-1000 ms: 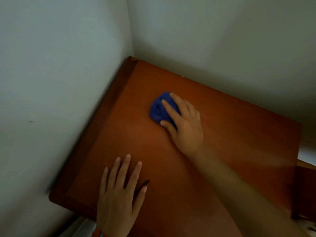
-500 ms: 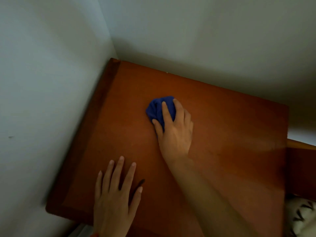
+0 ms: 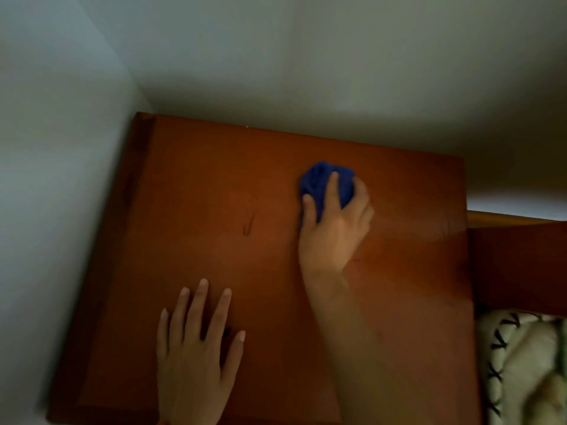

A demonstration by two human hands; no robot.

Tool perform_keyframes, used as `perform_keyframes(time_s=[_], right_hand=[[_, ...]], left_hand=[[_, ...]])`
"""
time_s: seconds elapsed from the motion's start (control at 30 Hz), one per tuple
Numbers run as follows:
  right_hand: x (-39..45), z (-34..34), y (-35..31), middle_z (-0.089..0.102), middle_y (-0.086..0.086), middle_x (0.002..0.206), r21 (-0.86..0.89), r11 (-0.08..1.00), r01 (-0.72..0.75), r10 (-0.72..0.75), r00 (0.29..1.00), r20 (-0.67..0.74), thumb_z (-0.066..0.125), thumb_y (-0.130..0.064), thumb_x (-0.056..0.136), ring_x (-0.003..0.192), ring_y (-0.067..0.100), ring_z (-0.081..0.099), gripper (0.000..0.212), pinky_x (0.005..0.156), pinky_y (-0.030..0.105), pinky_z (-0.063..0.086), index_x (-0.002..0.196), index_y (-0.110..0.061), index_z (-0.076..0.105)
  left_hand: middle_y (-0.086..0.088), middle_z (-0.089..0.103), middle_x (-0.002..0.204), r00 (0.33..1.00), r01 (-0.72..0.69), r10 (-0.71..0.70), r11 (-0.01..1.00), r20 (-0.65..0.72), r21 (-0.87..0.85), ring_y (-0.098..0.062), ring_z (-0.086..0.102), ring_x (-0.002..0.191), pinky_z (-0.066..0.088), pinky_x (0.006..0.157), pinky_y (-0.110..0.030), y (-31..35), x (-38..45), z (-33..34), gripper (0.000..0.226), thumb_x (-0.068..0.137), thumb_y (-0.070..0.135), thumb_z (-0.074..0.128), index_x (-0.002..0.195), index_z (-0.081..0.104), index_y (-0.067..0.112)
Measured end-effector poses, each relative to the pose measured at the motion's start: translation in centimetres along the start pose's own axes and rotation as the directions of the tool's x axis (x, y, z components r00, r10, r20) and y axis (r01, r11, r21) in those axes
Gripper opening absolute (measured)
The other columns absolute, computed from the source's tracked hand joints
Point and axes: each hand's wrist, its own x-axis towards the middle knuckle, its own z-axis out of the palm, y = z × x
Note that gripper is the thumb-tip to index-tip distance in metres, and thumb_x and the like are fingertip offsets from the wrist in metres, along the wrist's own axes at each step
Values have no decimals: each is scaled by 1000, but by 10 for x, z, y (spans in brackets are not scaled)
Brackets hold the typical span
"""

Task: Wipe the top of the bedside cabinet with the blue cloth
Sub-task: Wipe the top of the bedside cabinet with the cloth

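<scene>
The reddish-brown wooden top of the bedside cabinet (image 3: 214,185) fills the middle of the view. A bunched blue cloth (image 3: 319,179) lies on it, right of centre and toward the back wall. My right hand (image 3: 334,228) covers the cloth's near side, its fingers curled over and gripping it against the wood. My left hand (image 3: 196,354) rests flat on the top near the front edge, fingers straight and spread, holding nothing.
Pale walls close in the cabinet on the left (image 3: 55,179) and at the back (image 3: 337,72). A wooden bed frame (image 3: 518,259) adjoins the right side, with cream patterned bedding (image 3: 521,372) below it. A faint streak (image 3: 249,223) marks the wood.
My right hand has slid the blue cloth to the right along the cabinet top, away from the left wall. My left hand stays flat near the front edge.
</scene>
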Motion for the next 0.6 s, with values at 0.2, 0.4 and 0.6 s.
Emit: perform_keyframes(time_s=[0.2,0.4,0.6], right_hand=[[-6,-3,10,54,22,126,32,949,315,-316,940,126,43,-40,85,106,40,55,49,79,43,49,124,-13,55],[7,-30,67,49,25,130,-53,994,-98,96,995,-37,49,-35,86,106,44,50,47,82,49,45,126,-11,55],[-7,-26,50,53,19,129,25,941,338,-337,928,157,43,-39,86,109,37,52,46,81,43,48,125,-15,55]], left_hand=[[-14,41,139,1000,5,-6,999,15,52,-33,29,128,14,104,-45,1,1,0,60,90,59,17,135,39,24],[-12,34,143,993,-117,117,993,-19,2,-32,26,132,5,109,-40,22,5,-1,57,91,54,22,138,34,24],[-13,40,141,986,-164,164,986,27,0,-34,31,129,19,104,-49,66,2,15,54,92,52,22,135,39,24]])
